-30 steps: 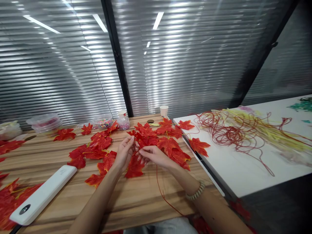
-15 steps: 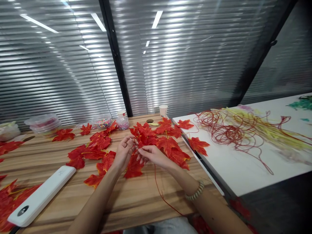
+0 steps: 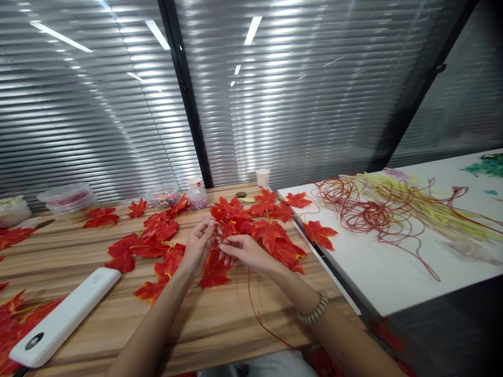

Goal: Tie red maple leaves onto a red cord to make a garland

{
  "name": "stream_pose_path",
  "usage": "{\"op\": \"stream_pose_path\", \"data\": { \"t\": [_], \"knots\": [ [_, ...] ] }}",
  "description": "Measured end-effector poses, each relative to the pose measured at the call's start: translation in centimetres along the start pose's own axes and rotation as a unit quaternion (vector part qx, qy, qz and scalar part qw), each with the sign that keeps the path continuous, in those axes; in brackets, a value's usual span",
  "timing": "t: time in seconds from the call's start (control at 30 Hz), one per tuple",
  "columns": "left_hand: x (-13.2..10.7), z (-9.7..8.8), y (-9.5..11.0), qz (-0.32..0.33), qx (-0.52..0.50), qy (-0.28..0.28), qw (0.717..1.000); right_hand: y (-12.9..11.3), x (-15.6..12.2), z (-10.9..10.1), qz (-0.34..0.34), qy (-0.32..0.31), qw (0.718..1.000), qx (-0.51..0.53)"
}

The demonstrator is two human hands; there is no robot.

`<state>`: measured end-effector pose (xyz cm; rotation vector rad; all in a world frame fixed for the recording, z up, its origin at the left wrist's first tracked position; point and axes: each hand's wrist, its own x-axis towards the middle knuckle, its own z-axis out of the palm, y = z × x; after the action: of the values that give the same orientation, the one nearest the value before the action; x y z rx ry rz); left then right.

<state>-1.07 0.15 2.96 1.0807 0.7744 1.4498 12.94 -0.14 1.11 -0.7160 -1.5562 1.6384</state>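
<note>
My left hand (image 3: 202, 243) and my right hand (image 3: 242, 250) meet above the wooden table, fingertips pinched close together. Between them runs a thin red cord (image 3: 254, 309); its length trails below my right hand toward the table's front edge. The part of the cord at the fingertips is small and partly hidden. Red artificial maple leaves (image 3: 271, 234) lie just behind and right of my hands. Another red leaf (image 3: 215, 269) is on the table under them. A beaded bracelet (image 3: 314, 309) circles my right wrist.
Left lie more leaves (image 3: 159, 230) and a white power bank (image 3: 65, 317). Plastic tubs (image 3: 68, 199), bead containers (image 3: 163, 196) and a paper cup (image 3: 262, 178) line the back. A white table (image 3: 389, 283) on the right bears tangled red cord (image 3: 363, 209) and yellow strips (image 3: 436, 220).
My fingers have shifted slightly at the cord, and a small orange-red leaf tip shows more plainly behind them. The whole view has moved a little; otherwise things lie as before.
</note>
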Motion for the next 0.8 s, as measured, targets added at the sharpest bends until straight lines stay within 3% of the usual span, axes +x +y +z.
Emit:
{"op": "stream_pose_path", "data": {
  "t": [0.8],
  "knots": [
    [-0.25,0.02,-0.13,-0.001,0.115,-0.027,0.993,0.09,0.02,0.11,0.019,-0.001,1.000,-0.001]
  ]
}}
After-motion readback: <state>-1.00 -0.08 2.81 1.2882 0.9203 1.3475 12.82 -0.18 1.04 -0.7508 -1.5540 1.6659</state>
